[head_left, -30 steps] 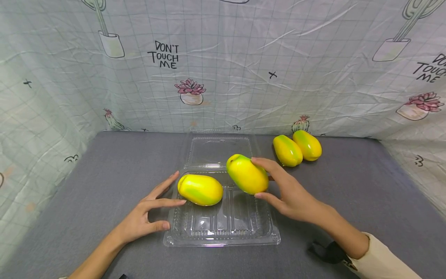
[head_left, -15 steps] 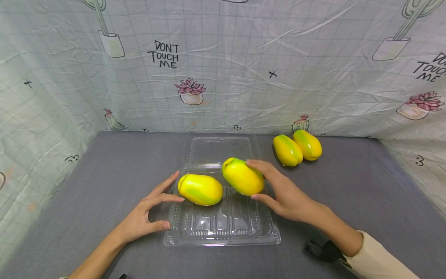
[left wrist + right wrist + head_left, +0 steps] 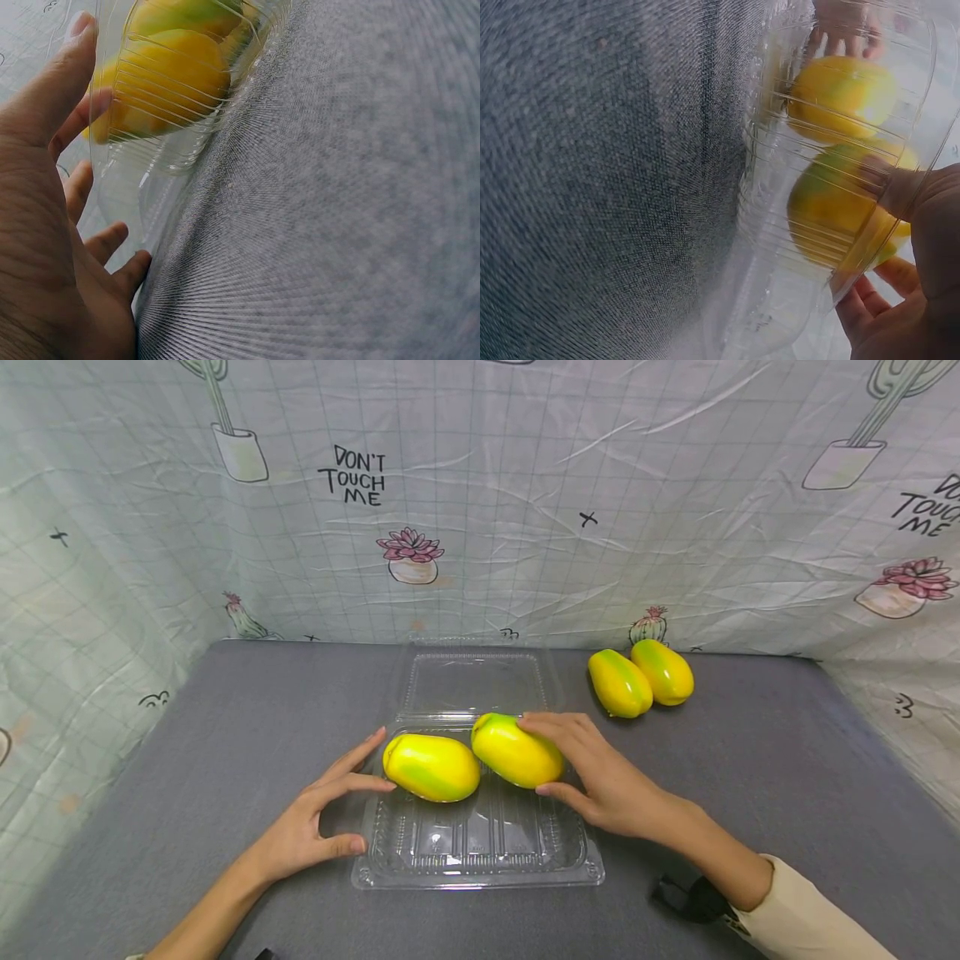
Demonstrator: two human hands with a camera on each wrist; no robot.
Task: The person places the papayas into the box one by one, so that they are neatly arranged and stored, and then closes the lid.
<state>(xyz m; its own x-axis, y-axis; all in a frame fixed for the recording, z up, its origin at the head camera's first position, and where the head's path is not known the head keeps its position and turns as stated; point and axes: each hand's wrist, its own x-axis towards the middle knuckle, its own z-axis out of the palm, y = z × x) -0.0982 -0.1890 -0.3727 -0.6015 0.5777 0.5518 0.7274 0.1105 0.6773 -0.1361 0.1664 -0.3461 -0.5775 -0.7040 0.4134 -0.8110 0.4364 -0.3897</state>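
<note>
Centre of the head view: right hand [image 3: 600,777] grips a yellow-green oval mango [image 3: 516,750] inside the clear plastic clamshell tray [image 3: 480,852], its long axis slanting up-left, just beside another mango [image 3: 431,767]. Left wrist view: left hand [image 3: 45,225] lies relaxed against the tray's edge. Right wrist view: fingers [image 3: 900,187] curl round the fruit.

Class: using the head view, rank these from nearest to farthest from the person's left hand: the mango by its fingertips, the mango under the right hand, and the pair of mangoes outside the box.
1. Mango by the left hand, left side of the clear box.
2. Mango under the right hand, right side of the box.
3. Pair of mangoes, far right on the grey cloth.
</note>
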